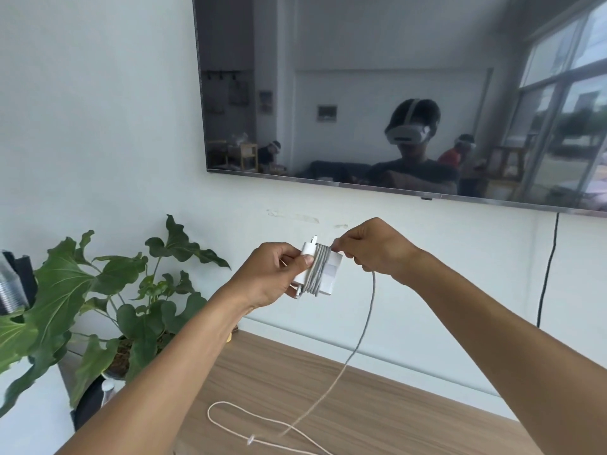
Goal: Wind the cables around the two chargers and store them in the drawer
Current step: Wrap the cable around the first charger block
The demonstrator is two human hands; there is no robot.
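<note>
Gripping a white charger (331, 274) in mid-air, the left hand (272, 274) has its fingers (290, 250) curled round the block's left end with the thumb pressed on its face, while the right hand (371, 251), just right of the charger, pinches the grey cable (369, 310) at the block's upper edge. Several turns of cable lie side by side around the charger's middle, and the loose rest hangs down to the wooden counter (427, 405) below, ending in a loop. Lower left of the charger stands a leafy plant (82, 290), and above it hangs a dark wall screen (361, 77)
</note>
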